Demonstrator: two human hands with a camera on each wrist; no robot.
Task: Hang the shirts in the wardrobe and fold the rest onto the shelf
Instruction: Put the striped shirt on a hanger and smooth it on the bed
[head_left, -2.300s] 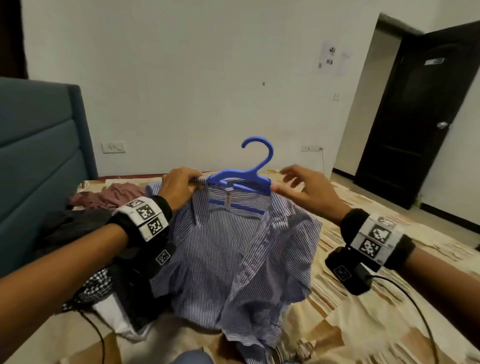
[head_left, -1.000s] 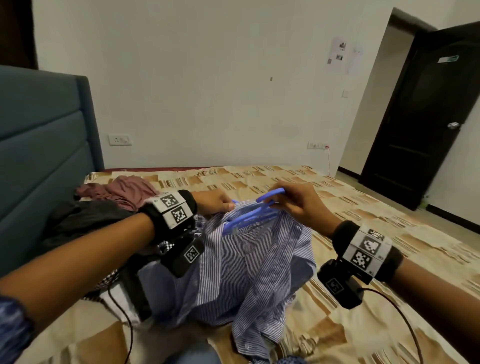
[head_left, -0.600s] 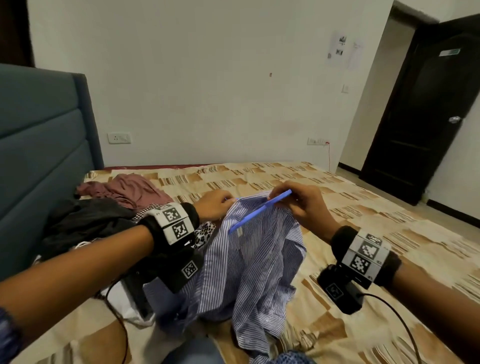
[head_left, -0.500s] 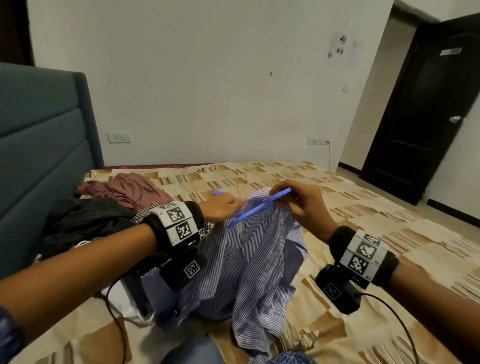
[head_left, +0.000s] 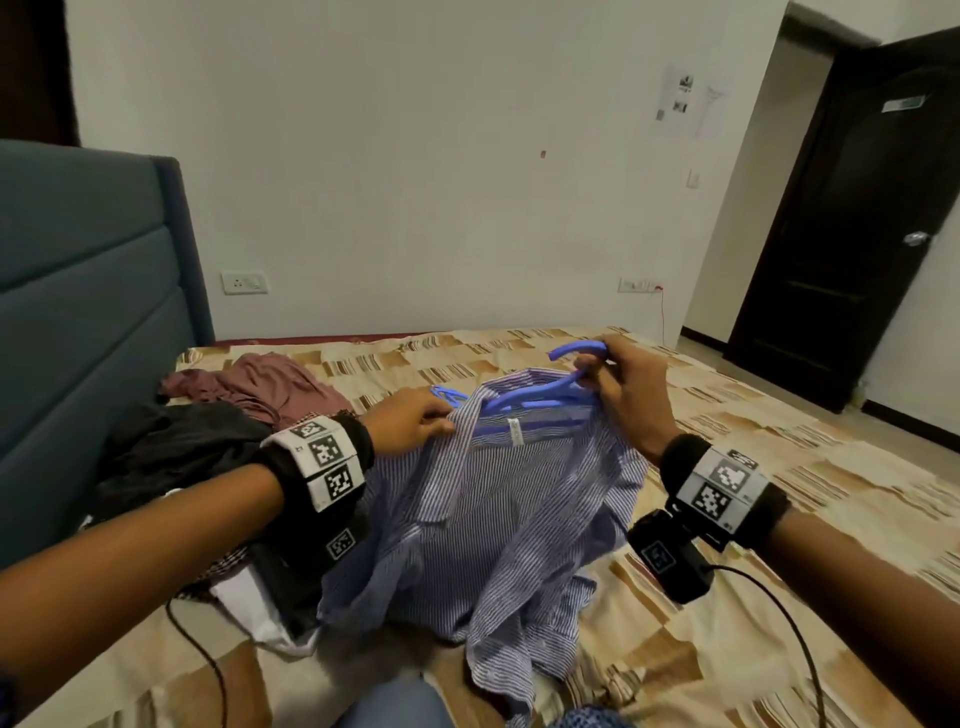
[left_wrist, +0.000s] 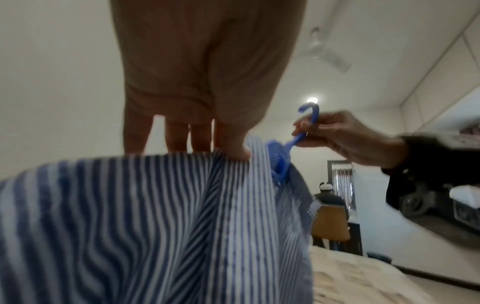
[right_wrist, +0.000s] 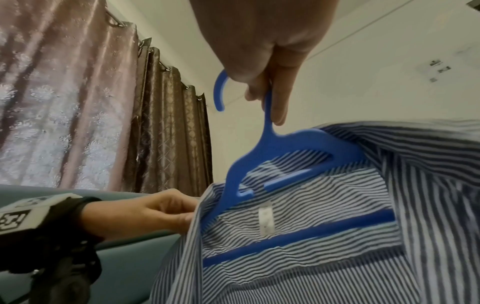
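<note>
Tilted up again since half a second ago: blue hanger (head_left: 540, 397), then lying edge-on as a thin bar across the collar, now showing its arms and hook once more, with its left tip poking out past the shirt's left shoulder.

Farthest left on the bed (head_left: 779, 452), lying apart: dark clothes (head_left: 176, 452) and a maroon garment (head_left: 270, 382), waiting to be folded. Next, left hand (head_left: 410, 421), fingers and thumb curled in a pinch on the collar edge of the striped shirt (head_left: 498, 525), seen close in the right wrist view. Shirt draped between both hands, lower half bunched on the bed. Hanger inside the neck opening, right arm under the right shoulder. Farthest right, right hand (head_left: 628, 389), fingers closed round the neck of the hanger just below the hook.

To finish well, probably: keep the hook steady, draw the left shoulder seam over the exposed left tip, centre the collar on the neck, then lift by the hook only once both shoulders sit evenly. Risk otherwise: shirt sliding off one side.
</note>
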